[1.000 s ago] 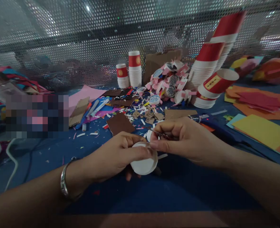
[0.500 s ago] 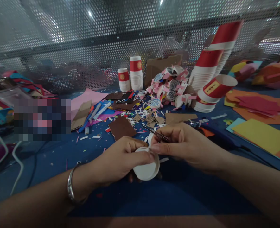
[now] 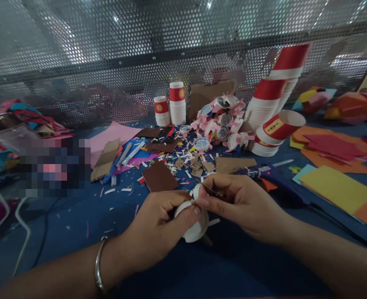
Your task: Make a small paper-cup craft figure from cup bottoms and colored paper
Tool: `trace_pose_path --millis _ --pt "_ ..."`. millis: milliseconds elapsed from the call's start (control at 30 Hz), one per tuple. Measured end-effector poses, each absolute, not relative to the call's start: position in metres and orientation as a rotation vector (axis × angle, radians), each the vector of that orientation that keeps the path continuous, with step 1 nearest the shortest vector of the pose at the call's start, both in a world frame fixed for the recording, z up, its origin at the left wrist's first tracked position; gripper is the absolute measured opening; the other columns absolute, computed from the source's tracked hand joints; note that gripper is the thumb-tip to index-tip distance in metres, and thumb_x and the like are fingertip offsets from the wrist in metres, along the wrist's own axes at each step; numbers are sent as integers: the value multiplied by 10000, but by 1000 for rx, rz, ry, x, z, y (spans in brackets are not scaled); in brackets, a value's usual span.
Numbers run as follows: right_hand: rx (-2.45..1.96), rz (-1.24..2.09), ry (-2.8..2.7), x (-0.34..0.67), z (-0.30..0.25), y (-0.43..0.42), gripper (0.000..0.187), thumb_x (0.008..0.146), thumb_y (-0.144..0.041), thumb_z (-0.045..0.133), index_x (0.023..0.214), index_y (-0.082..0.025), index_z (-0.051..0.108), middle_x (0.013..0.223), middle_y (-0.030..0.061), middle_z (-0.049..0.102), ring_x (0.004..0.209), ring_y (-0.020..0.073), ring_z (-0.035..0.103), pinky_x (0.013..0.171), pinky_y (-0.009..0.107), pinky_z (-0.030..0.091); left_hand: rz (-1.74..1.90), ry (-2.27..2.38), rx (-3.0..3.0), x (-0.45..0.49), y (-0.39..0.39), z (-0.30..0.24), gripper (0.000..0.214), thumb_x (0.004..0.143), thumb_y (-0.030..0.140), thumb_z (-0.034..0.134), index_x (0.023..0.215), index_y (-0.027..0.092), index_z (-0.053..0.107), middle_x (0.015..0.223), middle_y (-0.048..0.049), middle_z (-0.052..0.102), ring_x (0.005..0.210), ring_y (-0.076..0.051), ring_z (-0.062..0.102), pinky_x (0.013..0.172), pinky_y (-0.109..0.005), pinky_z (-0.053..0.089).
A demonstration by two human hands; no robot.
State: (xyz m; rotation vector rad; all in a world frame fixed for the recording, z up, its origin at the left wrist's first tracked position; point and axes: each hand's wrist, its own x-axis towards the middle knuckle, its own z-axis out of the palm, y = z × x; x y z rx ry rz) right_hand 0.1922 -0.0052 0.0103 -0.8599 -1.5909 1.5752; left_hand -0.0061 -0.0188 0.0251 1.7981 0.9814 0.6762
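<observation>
My left hand is closed on a round white paper cup bottom, a shallow disc with a low rim; the thumb lies across its face. Close beside it, my right hand is closed round a small pair of dark scissors, whose points stick out to the upper left. The right thumb and forefinger meet at the far edge of the cup bottom, next to a smaller rounded white piece. What exactly those fingertips pinch is hidden.
Ahead lie paper scraps, a brown sheet and a heap of pink-and-white paper pieces. Stacked red-and-white cups stand behind. On the right are coloured sheets and a dark blue tool with a cord; pens lie left.
The cup bottom has tilted in my left hand, showing more of its rim side. Both hands sit slightly lower in view, as does the whole scene. The scissors stay in my right hand.
</observation>
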Motion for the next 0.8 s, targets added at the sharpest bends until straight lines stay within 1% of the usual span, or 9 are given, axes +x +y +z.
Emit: trace_pose_path --millis 167,367,533,600,700,800 --pt "-888 1541 -1579 189 10 -4 330 882 -461 721 812 -158 609 739 -20 535 688 107 471 619 227 397 668 1029 1668 -9 -13 19 446 980 417 529 669 129 671 626 -25 637 562 -102 558 517 -201 397" --pt "-852 1626 -1516 189 9 -3 314 828 -414 785 803 -160 602 738 -24 540 697 110 488 645 226 418 635 943 1593 -11 -14 18 411 980 429 547 717 136 667 637 -30 685 549 -89 552 510 -187 382" --pt "-840 1651 -1503 189 9 -2 329 844 -454 760 807 -171 597 737 -21 531 693 117 479 638 234 414 619 973 1499 -9 -13 19 422 952 466 572 701 134 644 633 -54 685 544 -114 562 498 -215 392" --pt "-893 1595 -1522 189 10 -2 315 843 -449 762 807 -177 607 749 -15 544 705 124 488 646 237 418 635 996 1486 -9 -12 18 431 956 473 565 685 143 629 608 -41 665 535 -116 559 496 -218 395" --pt "-977 1518 -1554 189 12 -3 301 836 -446 770 805 -184 626 750 -7 565 708 134 500 644 243 423 689 1052 1583 -8 -10 18 417 962 438 564 663 152 617 578 0 598 527 -99 516 494 -208 371" --pt "-1022 1475 -1583 189 12 -3 311 850 -474 745 811 -187 633 750 -3 578 703 138 510 634 244 425 704 1120 1657 -9 -11 18 394 961 419 566 682 150 639 616 -1 600 554 -102 525 511 -214 377"
